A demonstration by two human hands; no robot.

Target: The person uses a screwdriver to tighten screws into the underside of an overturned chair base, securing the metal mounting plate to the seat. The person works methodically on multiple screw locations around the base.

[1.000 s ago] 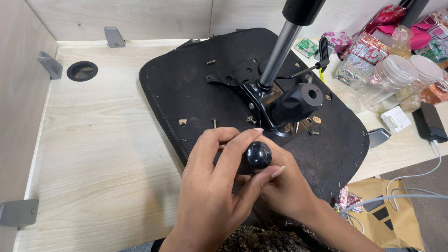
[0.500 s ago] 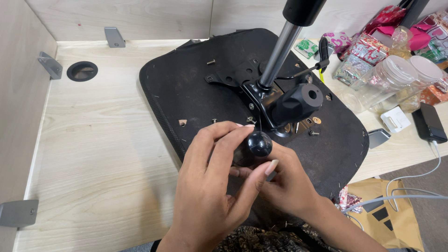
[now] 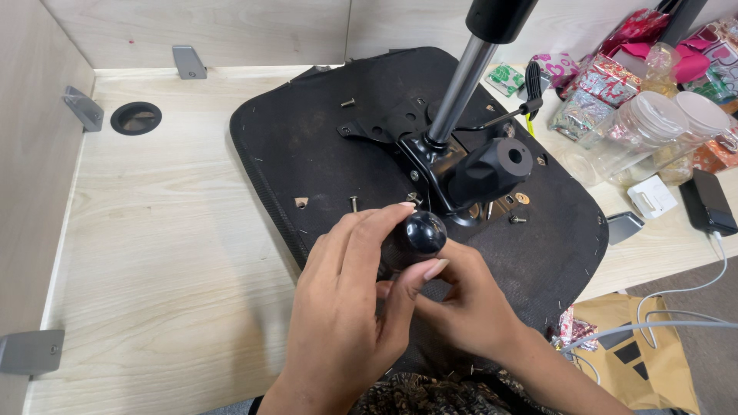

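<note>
An upturned black chair seat (image 3: 323, 154) lies on a light wooden desk (image 3: 154, 253). A black metal mechanism plate (image 3: 430, 165) with a silver gas-lift column (image 3: 461, 88) and a large black knob (image 3: 492, 169) is fixed at its centre. My left hand (image 3: 346, 307) wraps around a round black knob (image 3: 419, 234) on a lever end, fingers curled over its top. My right hand (image 3: 469, 307) sits just below and right of it, fingers pinching under the knob. Loose screws (image 3: 354, 204) lie on the seat near the plate.
Wooden partitions with grey brackets (image 3: 188, 61) enclose the desk, and a round cable hole (image 3: 136, 117) sits at the far left. Clear plastic jars (image 3: 638, 131), shiny wrapped packets (image 3: 592, 92), a white adapter (image 3: 653, 198), a black power brick (image 3: 707, 204) and a brown bag (image 3: 646, 361) crowd the right.
The black knob has risen a little between my hands and moved toward the mechanism plate. My left fingers have shifted around it.
</note>
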